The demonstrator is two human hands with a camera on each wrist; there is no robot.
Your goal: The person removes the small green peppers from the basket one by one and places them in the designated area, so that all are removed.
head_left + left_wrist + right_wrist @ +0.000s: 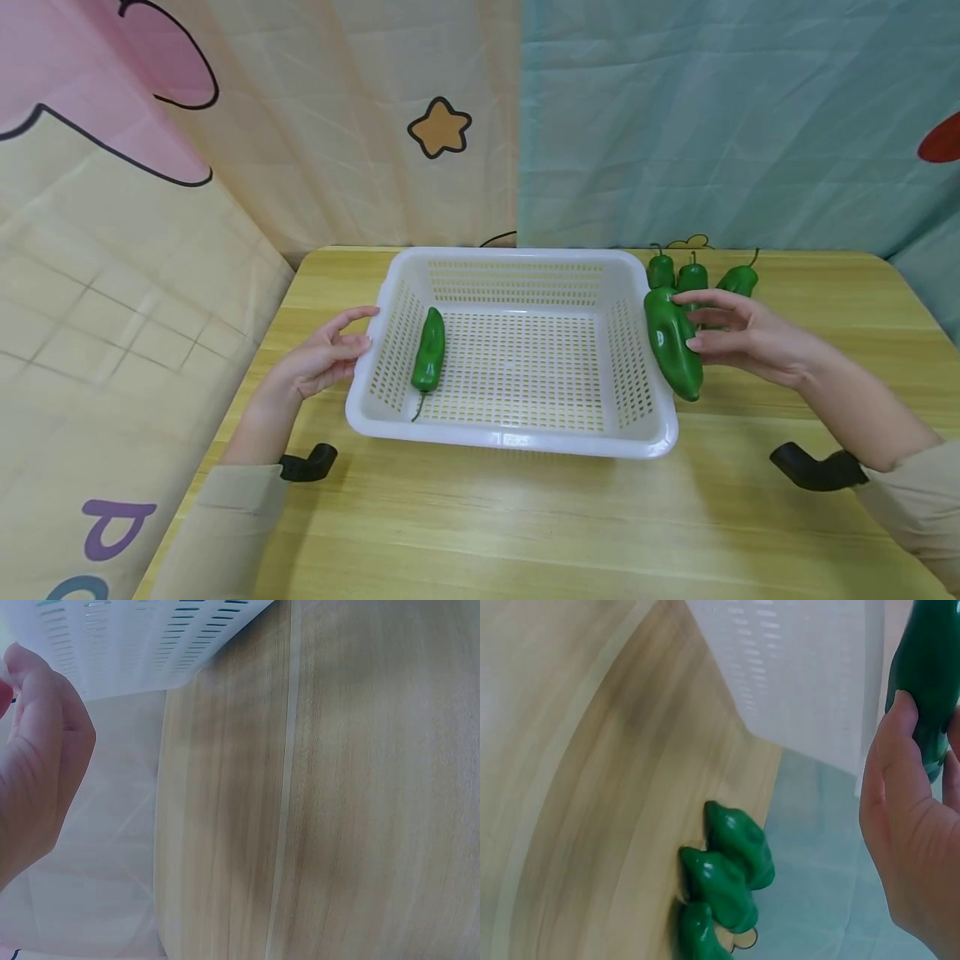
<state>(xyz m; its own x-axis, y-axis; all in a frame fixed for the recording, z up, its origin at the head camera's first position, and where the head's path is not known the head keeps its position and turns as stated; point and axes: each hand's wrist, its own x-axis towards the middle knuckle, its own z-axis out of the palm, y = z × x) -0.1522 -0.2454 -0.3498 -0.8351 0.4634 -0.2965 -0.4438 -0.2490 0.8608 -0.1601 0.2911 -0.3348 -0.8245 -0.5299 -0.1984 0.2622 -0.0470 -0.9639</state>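
Observation:
A white plastic basket (510, 440) with slotted walls sits on the wooden table, one green pepper (429, 354) lying in its left part, stem toward the front. My left hand (318, 354) pinches the basket's left rim between thumb and fingers. Between the thumb and fingers of my right hand (738, 337) is a larger green pepper (675, 346), held just beside the basket's right rim and above the table. In the right wrist view this held pepper (928, 667) is partly cut off by the frame edge.
Behind the right hand, three more green peppers (720, 889) lie close together at the table's back edge. Printed curtains (637, 125) hang behind and to the left of the wooden table (480, 525).

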